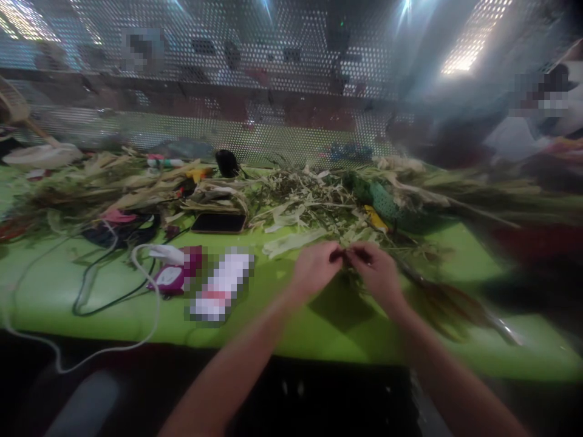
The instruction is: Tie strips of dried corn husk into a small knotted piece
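My left hand [314,267] and my right hand [378,273] meet above the green table [268,315], fingertips pinched together. Whatever sits between the fingers is small and dark, and I cannot make out its kind. Some thin greenish bits hang just below the fingers. Right behind the hands lies a loose heap of dried leaves and stems [305,194]. A yellow object [376,218] rests at its right edge, close to a green bowl-like thing with a speckled surface [385,197].
Left of my hands are a phone [218,223], a purple tissue pack [177,276] and a blurred packet [223,282]. A white cable [157,303] loops over the front edge. More stalks [478,182] and a long metal-tipped object [503,328] lie rightward. A perforated screen [291,133] stands behind.
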`<state>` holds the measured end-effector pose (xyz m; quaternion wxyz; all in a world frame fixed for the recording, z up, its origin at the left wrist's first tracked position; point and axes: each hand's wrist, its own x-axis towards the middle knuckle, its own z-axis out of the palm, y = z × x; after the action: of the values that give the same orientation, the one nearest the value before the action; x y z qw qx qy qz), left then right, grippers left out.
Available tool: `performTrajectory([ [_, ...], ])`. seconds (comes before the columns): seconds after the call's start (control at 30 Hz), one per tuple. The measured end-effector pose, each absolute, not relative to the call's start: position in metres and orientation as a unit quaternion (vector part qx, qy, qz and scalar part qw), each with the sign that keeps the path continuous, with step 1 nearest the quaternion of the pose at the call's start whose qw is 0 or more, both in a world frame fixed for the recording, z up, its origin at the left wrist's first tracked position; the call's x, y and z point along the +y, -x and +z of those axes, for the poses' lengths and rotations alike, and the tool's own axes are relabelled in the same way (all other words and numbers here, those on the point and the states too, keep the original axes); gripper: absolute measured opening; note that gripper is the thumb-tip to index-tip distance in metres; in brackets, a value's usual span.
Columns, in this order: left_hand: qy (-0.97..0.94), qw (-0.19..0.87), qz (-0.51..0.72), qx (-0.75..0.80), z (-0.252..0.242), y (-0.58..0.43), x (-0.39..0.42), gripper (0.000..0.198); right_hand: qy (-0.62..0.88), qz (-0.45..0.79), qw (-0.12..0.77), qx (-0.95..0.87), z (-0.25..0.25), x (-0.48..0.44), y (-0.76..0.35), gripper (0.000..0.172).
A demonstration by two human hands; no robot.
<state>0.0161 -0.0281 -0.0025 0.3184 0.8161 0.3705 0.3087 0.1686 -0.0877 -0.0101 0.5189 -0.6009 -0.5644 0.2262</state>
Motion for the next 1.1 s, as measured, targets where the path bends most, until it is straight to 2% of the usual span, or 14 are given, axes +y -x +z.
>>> performTrajectory([
  [0.17,-0.773,0.410,0.327,0.356,-0.002,-0.017,-0.025,0.011,0.581,0.293,0.577,-0.493,-0.017,-0.082,-0.171,0.023],
  [0.43,-0.711,0.492,0.358,0.354,-0.013,-0.016,-0.016,0.015,0.566,0.352,0.581,-0.468,-0.014,-0.081,-0.174,0.030],
  [0.67,-0.665,0.563,0.368,0.324,-0.014,-0.017,-0.012,0.021,0.596,0.320,0.555,-0.483,-0.013,-0.080,-0.174,0.027],
  [0.93,-0.631,0.594,0.377,0.326,-0.021,-0.023,-0.011,0.022,0.593,0.310,0.552,-0.497,-0.014,-0.080,-0.169,0.020],
  [1.0,-0.611,0.613,0.387,0.320,-0.022,-0.023,-0.010,0.022,0.581,0.330,0.565,-0.484,-0.014,-0.080,-0.167,0.025],
  [1.1,-0.569,0.638,0.410,0.319,-0.020,-0.022,-0.009,0.021,0.577,0.366,0.566,-0.462,-0.014,-0.081,-0.166,0.043],
])
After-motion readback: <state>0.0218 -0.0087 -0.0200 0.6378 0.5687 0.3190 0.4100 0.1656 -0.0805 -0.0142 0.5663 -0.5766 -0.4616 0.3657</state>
